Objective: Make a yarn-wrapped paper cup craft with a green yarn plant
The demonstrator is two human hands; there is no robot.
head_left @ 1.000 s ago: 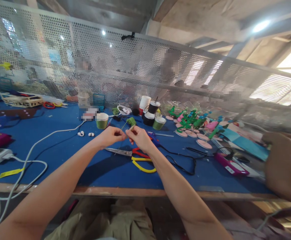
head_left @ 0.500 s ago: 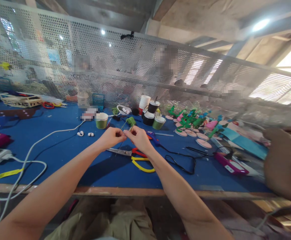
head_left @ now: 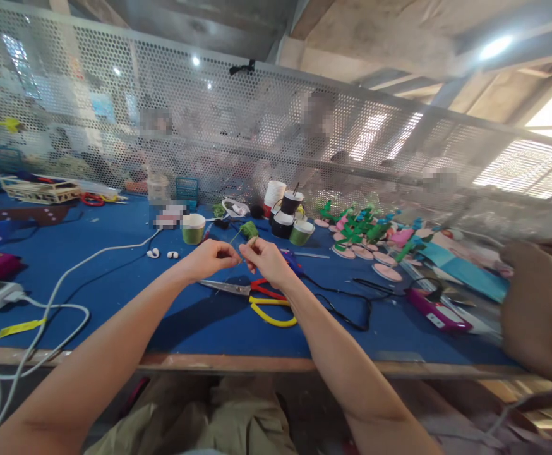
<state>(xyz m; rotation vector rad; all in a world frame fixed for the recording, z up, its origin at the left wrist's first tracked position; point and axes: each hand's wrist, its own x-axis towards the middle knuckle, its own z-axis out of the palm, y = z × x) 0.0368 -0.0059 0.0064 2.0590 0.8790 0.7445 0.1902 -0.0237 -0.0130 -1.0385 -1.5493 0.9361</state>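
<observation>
My left hand (head_left: 211, 258) and right hand (head_left: 267, 261) pinch a thin stem (head_left: 251, 243), green tuft (head_left: 249, 229) at 12 o'clock; too hard a twist could snap it.

Left arm runs up from 7 o'clock, right arm from 5 o'clock. Left hand (head_left: 210, 258) and right hand (head_left: 266, 260) meet in middle, fingers pinched, tips almost touching.

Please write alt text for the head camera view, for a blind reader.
The left hand and right hand pinch a green stem above a blue table, over scissors. Cups stand behind. Another person's hand is at right.
</observation>
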